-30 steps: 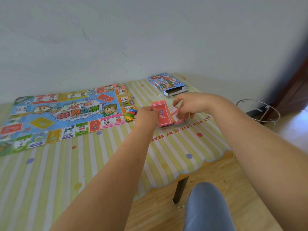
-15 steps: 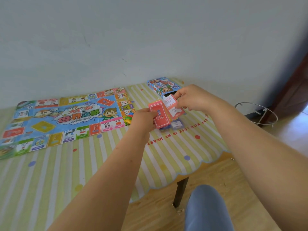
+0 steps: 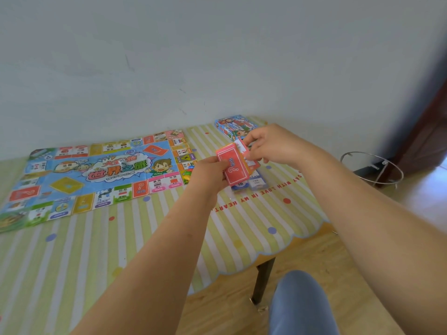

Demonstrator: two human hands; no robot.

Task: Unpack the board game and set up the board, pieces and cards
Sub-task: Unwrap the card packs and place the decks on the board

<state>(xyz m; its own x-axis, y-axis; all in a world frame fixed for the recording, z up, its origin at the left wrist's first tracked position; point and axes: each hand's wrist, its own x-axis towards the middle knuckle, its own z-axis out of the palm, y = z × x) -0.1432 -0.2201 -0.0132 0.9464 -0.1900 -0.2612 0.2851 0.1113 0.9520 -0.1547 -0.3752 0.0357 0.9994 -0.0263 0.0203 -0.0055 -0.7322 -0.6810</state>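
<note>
The step in hand is the sorting of the cards, I think. The left hand point(image 3: 210, 175) grips a thick stack of red cards with a white question mark on the back point(image 3: 233, 169) and holds it above the table, just right of the board. The right hand point(image 3: 273, 146) pinches one white-faced card with a pink edge point(image 3: 242, 147) at the far side of this stack, the fingers curled around its edge. The colourful paper game board point(image 3: 96, 170) lies already unfolded and flat on the striped yellow-green tablecloth point(image 3: 242, 226), so that part seems done. Under the hands some small bluish cards or notes point(image 3: 256, 183) lie on the cloth, and a little heap of bright plastic pieces point(image 3: 188, 174) rests at the right edge of the board. The next move probably calls for pulling the single card free without fanning the others, then laying each kind on its own place (the board has red and yellow fields that may be for them). The only container, a flat blue cardboard game box point(image 3: 229, 126), lies near the far corner of the table; its nearer end is hidden behind the right hand, so I cannot tell what is inside.
</note>
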